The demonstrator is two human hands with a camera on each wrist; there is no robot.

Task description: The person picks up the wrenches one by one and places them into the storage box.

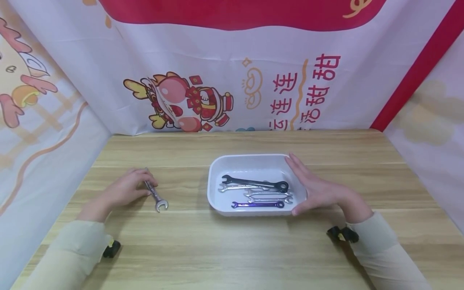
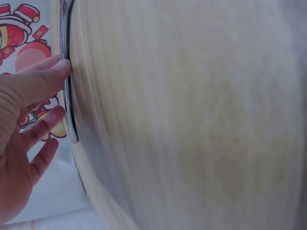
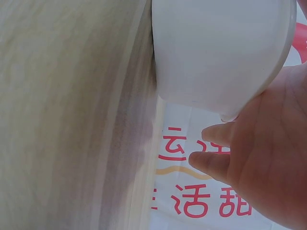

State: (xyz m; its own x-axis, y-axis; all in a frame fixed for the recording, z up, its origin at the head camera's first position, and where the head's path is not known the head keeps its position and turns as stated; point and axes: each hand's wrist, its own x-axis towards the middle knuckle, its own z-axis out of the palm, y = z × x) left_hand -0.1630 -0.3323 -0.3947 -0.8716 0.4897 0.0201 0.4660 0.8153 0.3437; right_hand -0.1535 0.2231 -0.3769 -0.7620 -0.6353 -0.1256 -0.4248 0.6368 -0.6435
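Observation:
My left hand pinches a silver open-end wrench over the table's left side. Its open jaw points toward me, and the fingers cover part of the shank. In the left wrist view the wrench appears edge-on, low by the wood, with thumb and fingertip on it. My right hand grips the right end of a white plastic tray, thumb at the front corner and fingers at the back. Inside the tray lie a black ratchet wrench, a purple wrench and several silver wrenches.
The wood-grain table runs back to a white printed cloth with red lettering and a cartoon figure. Cloth walls also stand at left and right. Small black devices sit at both wrists.

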